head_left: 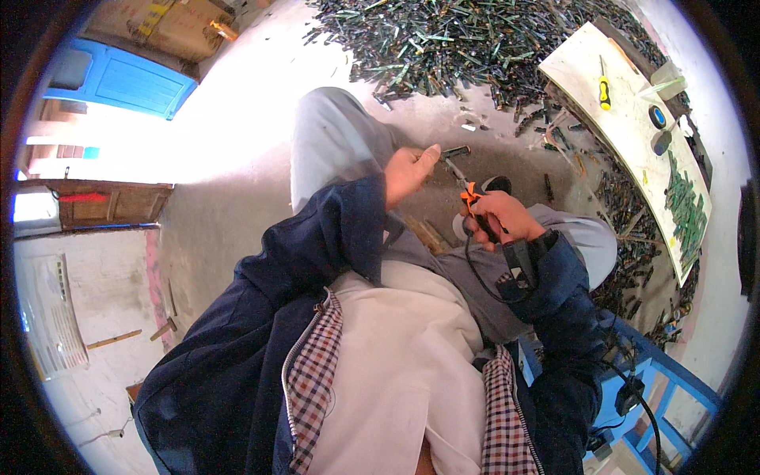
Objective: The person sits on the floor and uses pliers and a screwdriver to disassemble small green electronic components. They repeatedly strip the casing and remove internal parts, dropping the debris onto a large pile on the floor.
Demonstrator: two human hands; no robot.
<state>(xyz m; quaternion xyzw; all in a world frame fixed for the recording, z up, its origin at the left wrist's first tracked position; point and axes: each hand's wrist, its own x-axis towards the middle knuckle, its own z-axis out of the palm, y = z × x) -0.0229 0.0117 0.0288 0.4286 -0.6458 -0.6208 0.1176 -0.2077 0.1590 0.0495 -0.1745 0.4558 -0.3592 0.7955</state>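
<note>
My left hand (408, 170) pinches one end of a small dark strip-shaped piece (456, 152), probably a narrow circuit board, above the floor between my knees. In my right hand (507, 218) is a soldering iron (469, 192) with an orange and black handle, my fingers wrapped round it. Its metal shaft points up and left, with the tip close to the strip; I cannot tell whether they touch. A dark cable (483, 279) loops down from the handle past my right wrist.
A large heap of dark strips (443, 43) covers the floor ahead. On the right, a pale board (582, 67) bears a yellow screwdriver (604, 93), a blue-black roll (657, 117) and several green strips (685, 202). Blue furniture (661, 380) stands at lower right, a cardboard box (178, 28) far left.
</note>
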